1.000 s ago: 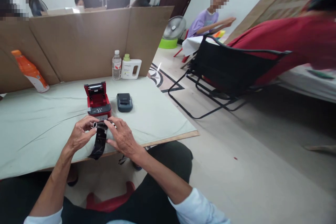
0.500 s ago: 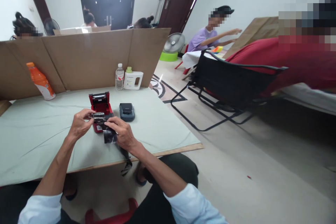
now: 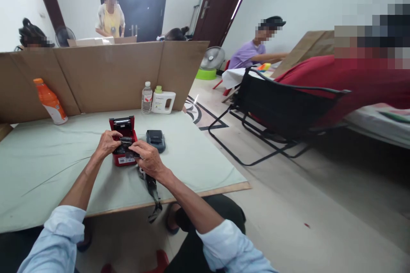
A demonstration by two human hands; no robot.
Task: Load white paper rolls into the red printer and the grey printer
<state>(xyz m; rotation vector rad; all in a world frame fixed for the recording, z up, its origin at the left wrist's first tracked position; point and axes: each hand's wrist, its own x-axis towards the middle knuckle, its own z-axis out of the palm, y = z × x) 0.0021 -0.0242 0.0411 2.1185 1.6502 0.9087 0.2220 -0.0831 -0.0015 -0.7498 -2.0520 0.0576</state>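
Observation:
A small red printer stands on the table with its lid raised. Over its open bay, my left hand pinches a dark, shiny roll of film by its left end. My right hand is closed on the loose film at the right of the roll. Whether the roll touches the inside of the printer I cannot tell. Below my right hand, a strip of black film trails over the table's front edge. A dark blue handheld device lies just beyond my right hand.
The table has a cardboard screen along its back. Before it stand an orange bottle, a clear bottle and a white jug. A black folding chair is at the right; several people are around.
Both hands have lowered the roll into the printer's open bay, and the film in front no longer covers the printer's front label. Behind the screen, a person has stood up.

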